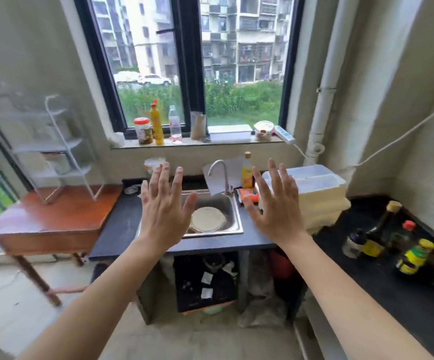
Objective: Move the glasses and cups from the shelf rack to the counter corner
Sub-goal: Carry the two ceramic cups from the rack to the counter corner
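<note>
The white wire shelf rack (60,149), with curved tiers, stands on the glossy reddish-brown wooden table (55,216) at left; motion blur hides whether any glasses or cups sit on its shelves. Both hands are raised over the stainless-steel sink (232,224), backs toward the camera: the left hand (164,211) and right hand (275,209) have fingers spread wide and hold nothing. A round pale plate (207,219) lies in the basin. The dark matte counter (382,279) runs right, bearing glass sauce bottles (382,235).

We face a black-framed window (188,61) giving daylight, pale walls (29,48), a wooden table (52,219) left, a dark tabletop (122,229), and a concrete floor (8,294).
</note>
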